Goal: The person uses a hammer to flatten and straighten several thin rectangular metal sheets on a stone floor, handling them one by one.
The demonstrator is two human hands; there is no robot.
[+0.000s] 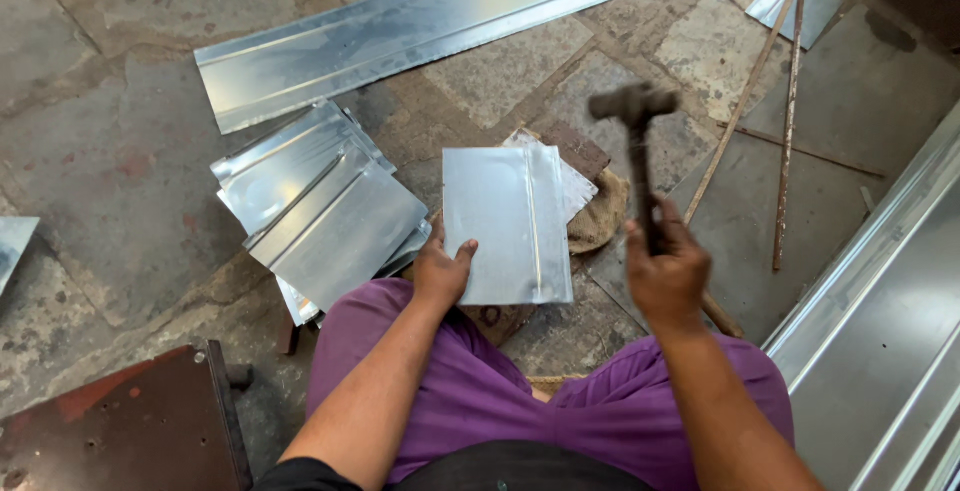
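Note:
A rectangular sheet of shiny metal with a raised seam running down it lies in front of my knees. My left hand holds its near left corner, thumb on top. My right hand is closed around the handle of a dark hammer, whose head is raised and blurred above the sheet's right side. Under the sheet lie another metal piece and a bit of sacking.
A pile of similar seamed sheets lies to the left. A long metal strip lies further away. Thin rods rest on the stone floor to the right, beside large metal panels. A rusty plate sits at the near left.

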